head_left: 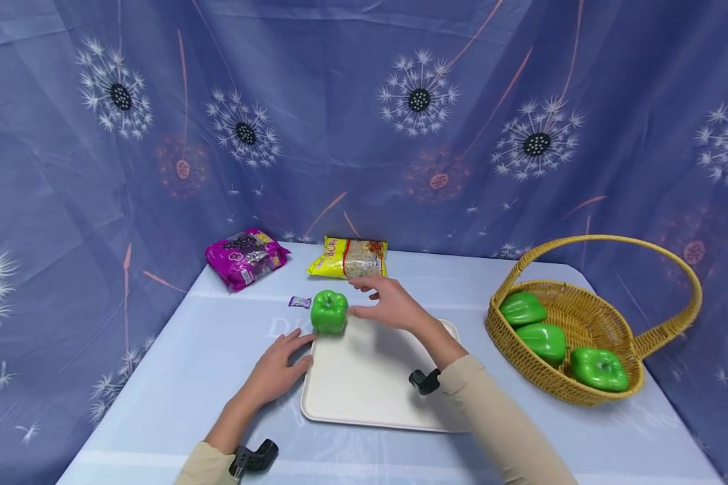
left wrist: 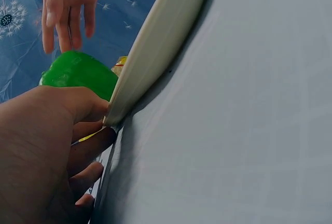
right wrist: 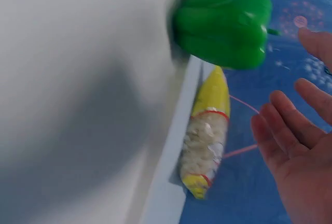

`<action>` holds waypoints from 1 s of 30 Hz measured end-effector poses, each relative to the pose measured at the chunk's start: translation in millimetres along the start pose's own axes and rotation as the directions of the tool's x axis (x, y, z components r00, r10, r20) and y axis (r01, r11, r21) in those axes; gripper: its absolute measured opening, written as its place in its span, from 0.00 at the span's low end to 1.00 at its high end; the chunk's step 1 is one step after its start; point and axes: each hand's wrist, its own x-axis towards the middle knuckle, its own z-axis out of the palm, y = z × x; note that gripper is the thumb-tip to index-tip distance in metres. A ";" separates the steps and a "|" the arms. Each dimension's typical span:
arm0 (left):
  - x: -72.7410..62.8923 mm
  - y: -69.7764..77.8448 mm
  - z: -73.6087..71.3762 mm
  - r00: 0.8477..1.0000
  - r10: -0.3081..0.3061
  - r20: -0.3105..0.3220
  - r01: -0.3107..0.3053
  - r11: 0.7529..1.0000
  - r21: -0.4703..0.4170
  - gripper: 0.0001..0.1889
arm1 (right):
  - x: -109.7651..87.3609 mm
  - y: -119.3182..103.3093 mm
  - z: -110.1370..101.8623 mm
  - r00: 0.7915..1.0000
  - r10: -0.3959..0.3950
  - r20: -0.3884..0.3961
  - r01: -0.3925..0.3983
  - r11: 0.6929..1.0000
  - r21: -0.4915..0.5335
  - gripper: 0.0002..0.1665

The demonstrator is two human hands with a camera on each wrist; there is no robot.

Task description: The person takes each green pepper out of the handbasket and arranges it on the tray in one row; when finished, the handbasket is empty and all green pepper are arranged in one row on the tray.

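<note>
A great blue dandelion-print curtain (head_left: 340,87) sweeps across the back and both sides, and in front of it stretches the pale surface (head_left: 200,384)! Over on the right, there's the wicker basket (head_left: 522,364), its handle arching high above the rim. Left of it, centre stage, the off-white tray (head_left: 364,384) lies flat, its near right corner covered by the beige right sleeve (head_left: 497,424). Up by the curtain, a purple snack bag (head_left: 243,259) holds the far left, and a yellow bag (head_left: 347,257) with a clear window onto pale pieces lies beyond the tray.

And here come the hands! The right hand (head_left: 388,303) reaches over the far part of the tray, fingers extended and thumb apart, pinching nothing. The left hand (head_left: 276,370) is down at the tray's left edge, palm low, fingers loosely spread, thumb and index finger right at the rim.

Between the two, look at that glossy green bell pepper (head_left: 329,313): upright, stem on top, at the tray's far left corner, a gap between it and the right hand's fingers. Three more green bell peppers (head_left: 540,341) lie in the basket, two along its left side, one at the near end. And the smallest of the lot, a purple-wrapped candy (head_left: 300,302) on the surface, just left of the upright pepper!
</note>
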 end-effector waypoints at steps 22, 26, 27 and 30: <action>-10.1 1.4 3.7 1.000 -0.021 -0.005 0.021 0.999 -0.023 0.22 | -102.0 29.9 -105.0 0.998 0.012 -0.065 -0.017 0.997 -0.077 0.27; -8.7 1.5 3.9 1.000 -0.019 -0.008 0.019 1.000 -0.018 0.23 | -121.4 33.3 -123.8 0.993 0.040 -0.107 -0.050 0.995 -0.089 0.26; -7.8 1.5 3.5 1.000 -0.020 -0.008 0.020 1.000 -0.018 0.23 | -126.1 33.8 -129.0 0.991 0.048 -0.124 -0.059 0.994 -0.090 0.26; -5.7 2.2 1.6 1.000 -0.017 -0.007 0.017 1.000 -0.023 0.23 | -139.1 36.0 -144.4 0.978 0.092 -0.186 -0.109 0.991 -0.083 0.24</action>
